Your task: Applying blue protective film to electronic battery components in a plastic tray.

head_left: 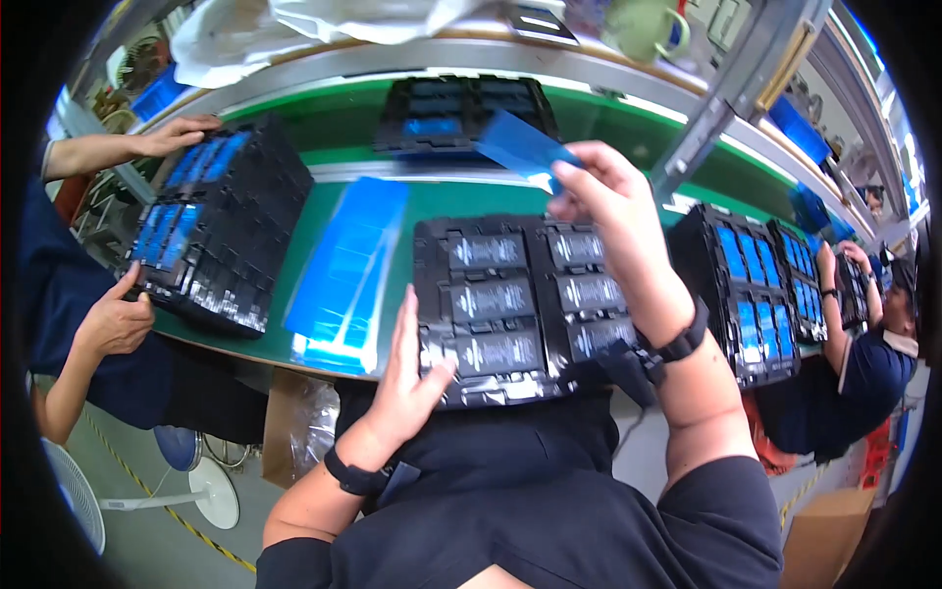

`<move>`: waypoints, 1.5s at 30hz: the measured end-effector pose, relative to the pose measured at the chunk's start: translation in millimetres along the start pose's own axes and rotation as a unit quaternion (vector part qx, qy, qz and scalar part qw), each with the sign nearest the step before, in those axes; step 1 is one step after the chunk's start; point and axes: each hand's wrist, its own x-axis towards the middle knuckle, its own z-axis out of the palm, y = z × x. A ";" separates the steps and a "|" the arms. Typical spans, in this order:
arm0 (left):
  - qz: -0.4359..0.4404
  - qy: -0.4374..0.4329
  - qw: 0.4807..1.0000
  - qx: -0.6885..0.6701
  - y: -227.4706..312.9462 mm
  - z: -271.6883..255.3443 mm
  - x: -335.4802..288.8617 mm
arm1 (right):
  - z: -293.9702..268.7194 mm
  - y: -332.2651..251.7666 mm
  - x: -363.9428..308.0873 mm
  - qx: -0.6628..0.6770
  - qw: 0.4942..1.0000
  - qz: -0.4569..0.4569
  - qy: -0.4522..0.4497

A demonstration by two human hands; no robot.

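Observation:
My right hand (613,191) is raised over the far right of the black plastic tray (538,294), pinching a translucent blue film sheet (525,149) between thumb and fingers. My left hand (397,383) rests at the tray's near left edge, fingers stretched along its side and thumb spread over the rim. Several flat dark rectangular pieces (491,299), like phone batteries with pale print, lie in the tray's pockets. My right wrist and forearm cover part of its right column. Left of the tray, loose blue film strips (343,265) lie fanned out on the green bench top.
At left, a co-worker's hands (118,319) hold a tall stack of black trays (235,226). Another tray stack (451,103) stands at the back, and more trays (751,294) at right, near another person (863,363). A metal post (721,108) rises beyond my right hand.

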 end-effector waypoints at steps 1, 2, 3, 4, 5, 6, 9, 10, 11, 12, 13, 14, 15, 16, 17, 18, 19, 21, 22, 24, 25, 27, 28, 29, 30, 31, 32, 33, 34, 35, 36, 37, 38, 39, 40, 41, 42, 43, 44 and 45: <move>0.013 0.004 1.000 0.026 2.8 -5.5 -4.3 | -10.1 7.7 0.5 0.031 0.999 0.021 -0.009; 0.019 -0.002 0.999 0.037 0.6 -7.5 -7.8 | -16.0 11.3 1.0 0.048 0.996 0.068 -0.020; 0.027 -0.007 0.998 0.052 -4.9 -4.4 -9.4 | -22.2 21.5 1.9 0.068 0.992 0.105 -0.019; 0.036 -0.009 0.997 0.065 -11.7 -2.3 -12.6 | -19.7 21.9 3.4 0.106 0.981 0.159 -0.026; 0.048 -0.017 0.996 0.077 -16.3 1.4 -11.5 | -28.6 30.8 3.8 0.165 0.966 0.196 -0.039; 0.046 -0.015 0.997 0.066 -17.2 3.1 -11.3 | -28.1 33.9 6.0 0.176 0.955 0.238 -0.023; 0.049 -0.020 0.998 0.038 -11.1 9.5 -8.7 | -25.6 26.6 10.7 0.118 0.966 0.222 -0.067; 0.059 -0.022 0.997 0.042 -9.2 9.7 -8.5 | -21.4 23.9 13.9 0.098 0.970 0.209 -0.073; 0.068 -0.024 0.996 0.042 -7.3 10.2 -7.5 | -17.2 23.4 20.1 0.076 0.974 0.197 -0.077; 0.074 -0.038 0.994 0.073 -6.0 5.3 -9.8 | -10.0 27.0 26.9 0.060 0.977 0.182 -0.093; 0.063 -0.061 0.991 0.098 -5.4 2.1 -10.3 | -7.3 31.8 35.0 0.041 0.980 0.165 -0.100; 0.055 -0.070 0.991 0.103 -5.0 -0.5 -10.6 | -2.5 38.4 42.1 0.044 0.980 0.167 -0.096; 0.047 -0.080 0.990 0.108 -3.6 -2.7 -10.9 | 0.9 46.5 48.1 0.057 0.979 0.170 -0.100; 0.048 -0.083 0.990 0.103 -1.3 -5.3 -10.5 | 1.3 58.6 50.7 0.079 0.977 0.172 -0.094; 0.058 -0.083 0.989 0.106 -2.6 -6.3 -9.8 | 0.5 73.7 52.0 0.102 0.975 0.174 -0.088; 0.071 -0.090 0.987 0.111 -4.3 -7.8 -7.8 | -4.4 92.8 50.4 0.132 0.970 0.187 -0.079; 0.081 -0.095 0.985 0.118 -6.8 -9.6 -6.7 | -6.9 108.2 49.3 0.162 0.963 0.202 -0.073; 0.086 -0.093 0.985 0.117 -9.1 -9.8 -6.0 | -7.4 104.2 47.7 0.153 0.966 0.199 -0.055; 0.083 -0.093 0.986 0.111 -7.7 -9.0 -5.6 | -9.7 100.8 48.2 0.162 0.966 0.194 -0.056; 0.074 -0.090 0.987 0.108 -4.2 -8.2 -6.3 | -12.3 106.0 50.7 0.172 0.964 0.195 -0.058; 0.066 -0.093 0.987 0.115 -2.1 -9.2 -6.1 | -10.3 104.5 50.0 0.177 0.962 0.197 -0.062; 0.068 -0.082 0.988 0.111 2.7 -3.9 -6.7 | -11.3 93.8 44.8 0.155 0.968 0.186 -0.063; 0.077 -0.078 0.987 0.120 1.6 -2.5 -6.5 | -13.4 93.7 44.0 0.134 0.972 0.183 -0.066; 0.086 -0.072 0.986 0.126 -2.0 0.7 -6.8 | -14.1 95.3 42.4 0.121 0.975 0.177 -0.060; 0.100 -0.053 0.985 0.129 -3.9 0.5 -7.1 | -11.9 96.6 41.9 0.118 0.976 0.172 -0.063; 0.062 -0.033 0.990 0.122 14.0 0.4 -9.2 | -15.0 97.0 41.2 0.110 0.977 0.169 -0.063; 0.028 -0.090 0.989 0.118 11.5 -3.5 -7.5 | -14.4 96.0 41.2 0.110 0.978 0.167 -0.061; -0.006 -0.147 0.983 0.113 8.3 -7.3 -5.6 | -11.3 94.4 40.4 0.112 0.977 0.170 -0.062; -0.003 -0.147 0.983 0.107 10.6 -8.6 -6.4 | -10.2 92.5 39.1 0.111 0.976 0.175 -0.065; 0.000 -0.146 0.984 0.100 13.4 -11.0 -6.8 | -9.8 91.9 39.0 0.106 0.977 0.174 -0.065; -0.011 -0.159 0.983 0.096 16.0 -13.3 -6.2 | -9.2 91.9 39.4 0.104 0.978 0.167 -0.072; -0.009 -0.164 0.982 0.094 16.2 -17.0 -5.7 | -7.3 91.7 38.2 0.103 0.978 0.160 -0.079; -0.005 -0.166 0.982 0.096 16.1 -18.1 -5.1 | -4.8 88.1 36.6 0.093 0.980 0.160 -0.074; -0.002 -0.167 0.981 0.098 15.7 -18.0 -4.7 | -5.9 86.0 37.8 0.090 0.980 0.162 -0.075; -0.005 -0.167 0.981 0.097 14.9 -18.8 -5.0 | -4.8 85.1 37.8 0.078 0.981 0.159 -0.078; -0.003 -0.166 0.981 0.096 14.1 -18.4 -4.3 | -4.2 85.2 37.4 0.067 0.982 0.156 -0.081; -0.002 -0.166 0.981 0.096 13.7 -17.1 -3.9 | -5.4 86.8 37.9 0.067 0.983 0.152 -0.082; -0.005 -0.165 0.981 0.100 15.1 -18.0 -3.2 | -5.4 87.1 39.1 0.065 0.983 0.149 -0.083; -0.019 -0.165 0.982 0.085 18.4 -16.9 -2.9 | -6.4 87.8 39.1 0.059 0.984 0.146 -0.082; -0.032 -0.165 0.983 0.071 20.8 -15.8 -3.0 | -8.2 88.8 37.9 0.054 0.985 0.143 -0.081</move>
